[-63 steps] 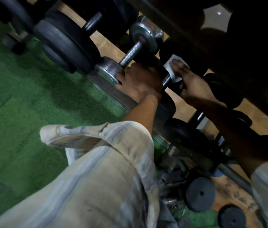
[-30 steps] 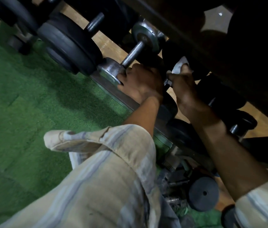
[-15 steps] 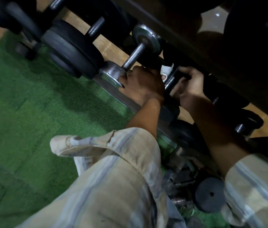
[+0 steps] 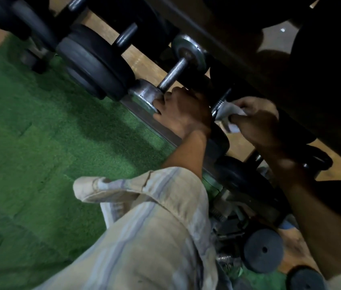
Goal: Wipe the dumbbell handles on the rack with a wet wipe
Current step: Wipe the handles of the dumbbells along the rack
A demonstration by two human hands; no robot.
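A white wet wipe (image 4: 228,116) is pinched in my right hand (image 4: 255,122) and pressed against the metal handle (image 4: 220,103) of a dark dumbbell on the low rack. My left hand (image 4: 183,114) rests on the rack's front rail (image 4: 144,120), gripping the near end of that dark dumbbell; its fingers touch the chrome head (image 4: 144,95) of the neighbouring chrome dumbbell (image 4: 173,75). The chrome dumbbell's knurled handle shows bare. The far end of the wiped dumbbell is lost in shadow.
Large black dumbbells (image 4: 94,61) fill the rack to the left. An upper shelf (image 4: 249,49) overhangs the hands. Black weight plates (image 4: 263,250) and clutter lie under the rack at lower right. Green turf (image 4: 29,143) covers the floor on the left.
My right hand has slid the wipe along the handle, from its far end down toward the near end. The left hand has stayed put on the dumbbell.
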